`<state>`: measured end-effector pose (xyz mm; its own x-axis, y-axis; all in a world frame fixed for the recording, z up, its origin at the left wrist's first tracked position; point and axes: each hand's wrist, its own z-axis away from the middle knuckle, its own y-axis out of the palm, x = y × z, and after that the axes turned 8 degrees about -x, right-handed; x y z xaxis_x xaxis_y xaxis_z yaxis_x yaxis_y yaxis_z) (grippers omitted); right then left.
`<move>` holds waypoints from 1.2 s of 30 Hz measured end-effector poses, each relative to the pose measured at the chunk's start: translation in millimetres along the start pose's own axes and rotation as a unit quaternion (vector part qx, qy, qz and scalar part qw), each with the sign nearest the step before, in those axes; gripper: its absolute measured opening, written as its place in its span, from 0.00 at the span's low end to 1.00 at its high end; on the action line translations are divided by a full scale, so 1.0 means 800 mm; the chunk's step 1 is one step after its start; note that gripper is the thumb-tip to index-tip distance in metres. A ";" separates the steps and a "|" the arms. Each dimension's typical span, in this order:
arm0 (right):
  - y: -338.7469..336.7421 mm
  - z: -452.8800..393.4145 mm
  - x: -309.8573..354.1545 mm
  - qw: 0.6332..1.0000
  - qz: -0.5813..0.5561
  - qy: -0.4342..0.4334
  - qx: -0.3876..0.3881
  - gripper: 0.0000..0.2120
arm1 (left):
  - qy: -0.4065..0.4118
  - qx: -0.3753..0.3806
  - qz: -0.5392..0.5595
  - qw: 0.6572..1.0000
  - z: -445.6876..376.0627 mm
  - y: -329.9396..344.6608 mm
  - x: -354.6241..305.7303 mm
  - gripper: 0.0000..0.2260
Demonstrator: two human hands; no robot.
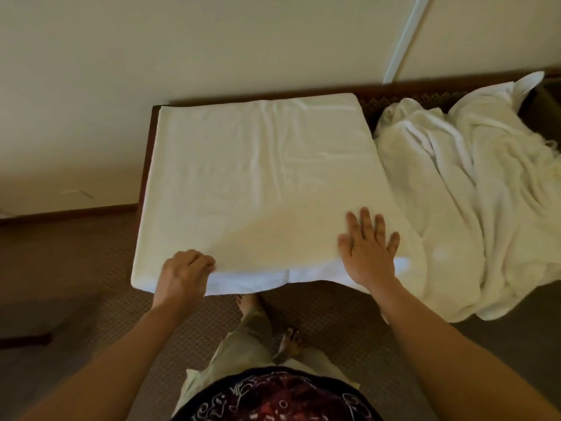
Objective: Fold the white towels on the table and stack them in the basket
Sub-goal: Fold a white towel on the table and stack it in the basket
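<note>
A large white towel (258, 177) lies spread flat over the left part of the dark wooden table (148, 153), its near edge hanging a little over the front. My left hand (185, 273) pinches the towel's near edge at the front left. Flat on the towel near its front right corner rests my right hand (368, 247), fingers straight and spread. A heap of crumpled white towels (473, 189) covers the right part of the table. No basket is in view.
A cream wall (212, 41) runs right behind the table. Brown patterned carpet (76, 268) lies to the left and in front, where my bare feet (267, 323) stand. A dark wooden piece (24, 341) sits low at the left.
</note>
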<state>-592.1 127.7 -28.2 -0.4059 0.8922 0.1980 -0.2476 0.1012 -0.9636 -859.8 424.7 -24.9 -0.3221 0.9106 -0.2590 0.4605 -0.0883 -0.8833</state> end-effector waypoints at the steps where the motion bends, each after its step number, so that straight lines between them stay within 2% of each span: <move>1: -0.001 -0.001 0.005 1.000 0.007 0.016 0.006 0.29 | -0.098 -0.013 -0.031 0.995 0.007 -0.010 0.006 0.09; 2: -0.001 0.000 0.013 0.999 0.012 0.031 0.001 0.30 | -0.207 -0.015 -0.058 0.976 0.012 -0.018 0.008 0.11; 4: 0.001 0.006 0.039 0.999 0.014 0.024 -0.024 0.31 | -0.403 0.006 -0.083 0.911 0.013 -0.026 0.006 0.20; 6: 0.007 0.015 0.070 0.999 0.012 -0.045 -0.017 0.31 | -0.518 0.014 -0.066 0.853 0.009 -0.032 0.007 0.25; 8: 0.014 0.022 0.097 0.995 0.011 -0.098 0.008 0.30 | -0.557 0.006 -0.054 0.828 0.008 -0.035 0.020 0.25; 10: 0.018 0.025 0.114 0.994 0.009 -0.106 0.033 0.30 | -0.566 0.001 -0.046 0.823 0.008 -0.040 0.033 0.22; 13: 0.024 0.024 0.115 0.994 0.011 -0.102 0.046 0.31 | -0.549 -0.006 -0.014 0.836 0.004 -0.054 0.049 0.14; 15: 0.023 0.022 0.112 0.993 0.014 -0.109 0.046 0.31 | -0.554 -0.013 0.011 0.832 0.002 -0.063 0.059 0.09; 20: 0.021 0.020 0.108 0.990 0.027 -0.122 0.059 0.30 | -0.651 -0.048 0.057 0.755 -0.001 -0.060 0.064 0.10; 22: 0.016 0.017 0.105 0.989 0.034 -0.121 0.073 0.31 | -0.675 -0.034 0.018 0.737 -0.008 -0.057 0.060 0.10; 23: 0.014 0.016 0.107 0.989 0.037 -0.118 0.075 0.31 | -0.674 -0.021 -0.028 0.738 -0.013 -0.054 0.056 0.13; 24: 0.012 0.017 0.111 0.990 0.040 -0.118 0.071 0.31 | -0.644 -0.010 -0.077 0.761 -0.017 -0.050 0.047 0.17; 25: 0.011 0.019 0.120 0.989 0.041 -0.126 0.061 0.30 | -0.582 -0.001 -0.104 0.806 -0.023 -0.045 0.032 0.19; 27: 0.010 0.027 0.149 0.984 0.034 -0.170 0.052 0.31 | -0.406 0.056 -0.091 0.907 -0.038 -0.023 -0.010 0.21; 28: 0.014 0.031 0.165 0.979 0.026 -0.194 0.057 0.31 | -0.328 0.104 -0.070 0.936 -0.045 -0.008 -0.029 0.22; 29: 0.018 0.033 0.179 0.975 0.019 -0.214 0.063 0.30 | -0.270 0.158 -0.055 0.948 -0.051 0.008 -0.043 0.25; 31: 0.025 0.030 0.187 0.973 0.019 -0.220 0.070 0.30 | -0.212 0.242 -0.055 0.945 -0.060 0.027 -0.048 0.28; 33: 0.024 0.013 0.163 0.980 0.034 -0.186 0.065 0.29 | -0.203 0.254 -0.076 0.943 -0.055 0.029 -0.019 0.29; 36: 0.008 -0.012 0.087 0.997 0.037 -0.068 0.031 0.29 | -0.271 0.225 -0.110 0.929 -0.024 0.007 0.046 0.30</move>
<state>-613.2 194.5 -22.4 -0.5399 0.8277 0.1532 -0.2642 0.0062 -0.9644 -853.6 465.3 -31.8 -0.7930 0.6003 -0.1037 -0.0195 -0.1951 -0.9806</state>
